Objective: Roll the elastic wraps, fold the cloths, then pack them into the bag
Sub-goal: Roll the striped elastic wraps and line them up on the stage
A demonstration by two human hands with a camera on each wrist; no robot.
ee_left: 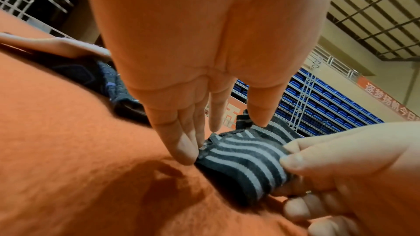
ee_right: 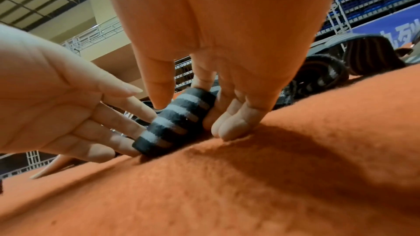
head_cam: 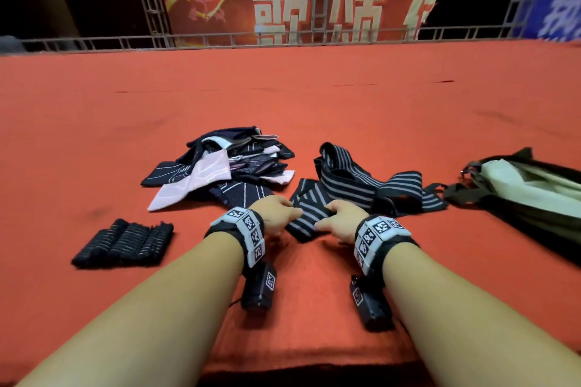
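Observation:
A dark elastic wrap with grey stripes lies loose on the orange felt table. Its near end is a small roll between my hands. My left hand has straight fingers pressed against the roll's left end, with the thumb resting on top. My right hand grips the roll's right end, thumb above and fingers curled beside it. A pile of navy and pink cloths sits behind my left hand. The olive bag lies open at the right.
Several rolled dark wraps lie in a row at the near left. A metal railing and a red banner stand beyond the table's far edge. The near table edge is just under my forearms.

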